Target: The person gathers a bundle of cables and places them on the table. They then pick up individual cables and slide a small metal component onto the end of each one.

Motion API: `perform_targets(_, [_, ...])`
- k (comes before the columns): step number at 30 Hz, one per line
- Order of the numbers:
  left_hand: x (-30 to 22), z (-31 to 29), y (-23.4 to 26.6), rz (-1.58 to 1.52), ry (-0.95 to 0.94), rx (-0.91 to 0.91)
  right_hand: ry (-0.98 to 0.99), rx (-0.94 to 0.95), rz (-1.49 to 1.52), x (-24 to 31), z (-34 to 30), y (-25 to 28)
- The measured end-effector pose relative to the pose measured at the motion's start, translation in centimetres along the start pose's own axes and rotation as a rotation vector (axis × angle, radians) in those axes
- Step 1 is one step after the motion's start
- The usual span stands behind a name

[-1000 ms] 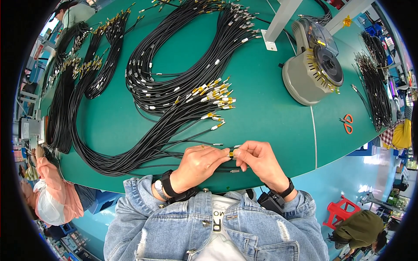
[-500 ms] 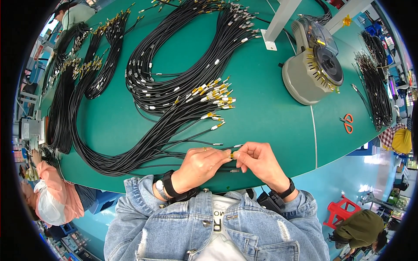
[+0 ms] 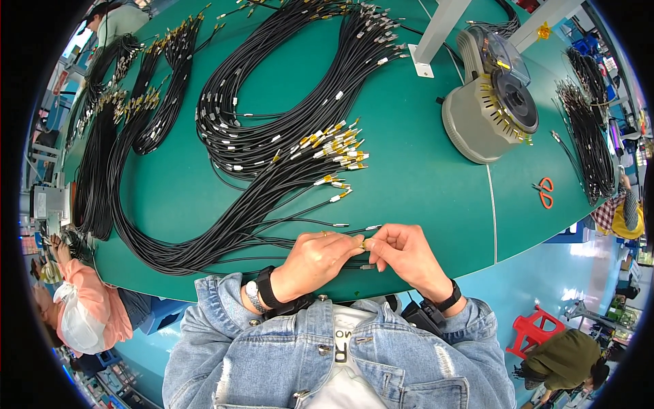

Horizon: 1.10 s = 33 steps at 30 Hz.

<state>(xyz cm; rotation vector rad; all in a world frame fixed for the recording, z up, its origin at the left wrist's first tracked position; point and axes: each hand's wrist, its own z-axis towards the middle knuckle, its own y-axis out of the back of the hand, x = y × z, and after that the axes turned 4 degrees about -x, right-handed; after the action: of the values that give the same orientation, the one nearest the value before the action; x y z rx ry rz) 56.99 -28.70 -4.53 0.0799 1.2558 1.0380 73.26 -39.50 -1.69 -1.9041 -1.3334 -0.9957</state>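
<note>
Close to the table's near edge, my left hand [image 3: 315, 264] is closed in a pinch on a black cable's end, most of which its fingers hide. Facing it, my right hand [image 3: 407, 258] pinches a small piece of yellow tape [image 3: 364, 243] at that end; the fingertips nearly meet. Loose cable ends with pale tips [image 3: 368, 266] lie just beneath and beyond the hands. Farther off, a thick bundle of black cables [image 3: 163, 249] curves across the table, its ends wrapped in yellow tape and white labels [image 3: 340, 146].
A round grey tape dispenser [image 3: 470, 126] with yellow strips stands at the right, beside a white post [image 3: 439, 34]. Orange-handled snips [image 3: 545, 193] lie near the right edge. More cable bundles [image 3: 589, 146] fill the far right and left. Other people sit nearby; a red stool [image 3: 535, 330] stands behind right.
My hands stay nearly in place, the fingers shifting slightly around the yellow tape. At the far right, a person's arm has come into view.
</note>
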Motion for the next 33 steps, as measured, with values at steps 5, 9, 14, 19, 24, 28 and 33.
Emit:
perform_targets(5, [0.04,-0.04,-0.10,0.013,0.017,0.033,-0.010,0.009,-0.013,-0.31,0.09,0.00])
perform_targets(9, [-0.27,0.35,0.10,-0.022,0.026,0.011,-0.026,0.019,0.038,-0.45,0.12,0.14])
perform_targets(14, [-0.44,0.07,0.78,0.052,0.043,-0.007,-0.029,0.050,0.066,-0.21,0.02,0.18])
perform_targets(19, [-0.10,-0.43,0.40,0.062,-0.036,-0.005,-0.033,0.085,0.024,-0.21,0.10,0.59])
perform_targets(24, [-0.13,-0.59,0.35,0.029,-0.040,0.027,0.001,0.085,-0.011,-0.65,0.12,0.61])
perform_targets(28, [-0.20,-0.43,0.52,0.005,0.001,0.041,-0.008,0.090,-0.017,-0.55,0.00,0.57])
perform_targets(33, [-0.34,-0.12,0.85,-0.030,0.050,0.011,0.005,0.080,-0.026,-0.56,0.18,0.55])
